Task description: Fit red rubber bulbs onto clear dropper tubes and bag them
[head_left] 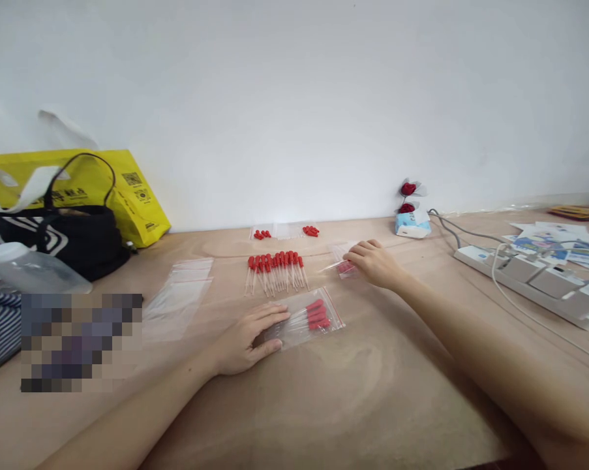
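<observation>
A clear zip bag [294,334] lies on the wooden table in the middle, with several red-bulbed droppers [317,314] inside it. My left hand [248,336] rests on the bag's left end, fingers stretched out and thumb apart. Farther right, my right hand [372,261] has its fingers curled down over another clear bag [342,251] with red bulbs in it. A thin clear tip sticks out leftward from under those fingers; what they grip is partly hidden. Behind the middle bag lies a row of loose red-bulbed droppers [277,261], tips toward me.
Flat clear bags [181,290] lie left of the droppers. Small bags with loose red bulbs [311,231] lie by the wall. A yellow bag [137,202], black bag [89,241] and plastic bottle [40,271] stand left. At right are a tissue pack [412,225] and power strip [514,277].
</observation>
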{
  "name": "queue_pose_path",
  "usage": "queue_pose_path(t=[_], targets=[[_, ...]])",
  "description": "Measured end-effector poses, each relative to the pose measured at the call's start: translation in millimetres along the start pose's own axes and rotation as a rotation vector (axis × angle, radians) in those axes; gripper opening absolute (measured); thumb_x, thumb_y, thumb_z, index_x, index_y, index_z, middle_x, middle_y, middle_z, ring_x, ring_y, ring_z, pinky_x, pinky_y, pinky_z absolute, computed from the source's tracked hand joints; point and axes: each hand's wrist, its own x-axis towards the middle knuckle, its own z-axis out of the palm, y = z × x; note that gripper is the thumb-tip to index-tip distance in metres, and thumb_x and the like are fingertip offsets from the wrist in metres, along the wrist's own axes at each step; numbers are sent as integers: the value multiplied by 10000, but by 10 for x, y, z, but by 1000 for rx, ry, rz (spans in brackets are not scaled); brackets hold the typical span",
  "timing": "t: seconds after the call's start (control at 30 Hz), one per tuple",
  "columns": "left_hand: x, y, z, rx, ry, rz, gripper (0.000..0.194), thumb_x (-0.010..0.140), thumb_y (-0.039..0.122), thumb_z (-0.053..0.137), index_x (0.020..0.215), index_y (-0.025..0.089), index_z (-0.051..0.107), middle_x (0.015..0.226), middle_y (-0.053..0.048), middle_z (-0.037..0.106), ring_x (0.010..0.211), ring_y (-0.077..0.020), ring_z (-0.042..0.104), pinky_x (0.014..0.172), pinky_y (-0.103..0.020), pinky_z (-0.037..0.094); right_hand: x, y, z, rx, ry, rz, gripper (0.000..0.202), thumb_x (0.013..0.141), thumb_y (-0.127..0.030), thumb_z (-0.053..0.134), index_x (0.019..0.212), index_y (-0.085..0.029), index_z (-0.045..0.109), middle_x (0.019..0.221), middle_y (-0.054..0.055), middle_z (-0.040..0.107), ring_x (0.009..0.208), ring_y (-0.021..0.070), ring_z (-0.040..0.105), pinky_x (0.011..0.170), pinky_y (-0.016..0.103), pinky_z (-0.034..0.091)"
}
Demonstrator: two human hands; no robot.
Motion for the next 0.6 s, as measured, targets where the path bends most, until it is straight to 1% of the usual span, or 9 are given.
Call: queue_pose_path(t=[0.13, 0.23, 0.37, 0.43, 0.53, 0.6], targets=[[3, 23, -11, 11, 3, -23, 442, 831, 345, 446, 1250, 211, 401, 1323, -63, 405, 1234, -217, 331, 1024, -425, 274, -362, 58, -5, 0, 46, 42, 220, 815, -143, 429, 932, -201, 606, 864, 65, 615, 845, 185, 465, 725, 296, 256], [7, 34, -20, 21, -5, -42, 451, 831, 348, 443, 1257, 210, 388, 1327, -64, 398, 1237, -218, 326, 1026, -429, 268, -449, 1, 22, 17, 51, 12, 228, 805, -125, 432, 906, -202, 621, 858, 60, 622, 852, 184, 467, 739, 298, 261], [9, 48, -31, 29, -2, -47, 456, 831, 346, 440, 1260, 207, 377, 1324, -66, 400, 1233, -221, 330, 1021, -425, 276, -356, -173, 39, 61, 72, -32, 248, 796, -129, 441, 947, -204, 622, 903, 66, 622, 863, 185, 466, 749, 305, 270], [10, 56, -34, 32, 3, -48, 463, 826, 346, 445, 1261, 202, 374, 1318, -70, 407, 1226, -223, 339, 1020, -423, 278, -287, -275, 40, 89, 72, -51, 239, 791, -137, 451, 947, -196, 623, 890, 71, 619, 858, 185, 463, 745, 304, 278], [9, 61, -36, 32, 5, -49, 472, 822, 347, 452, 1264, 201, 370, 1316, -73, 410, 1223, -226, 344, 1019, -420, 280, -201, -417, 35, 142, 42, -66, 234, 798, -144, 445, 932, -206, 626, 848, 68, 609, 815, 178, 468, 722, 300, 293], [8, 61, -34, 29, 6, -41, 471, 823, 347, 453, 1265, 208, 369, 1316, -69, 410, 1222, -227, 344, 1017, -419, 284, -155, -495, 26, 223, -5, -62, 264, 816, -144, 417, 976, -227, 610, 841, 61, 594, 767, 162, 481, 684, 283, 313]])
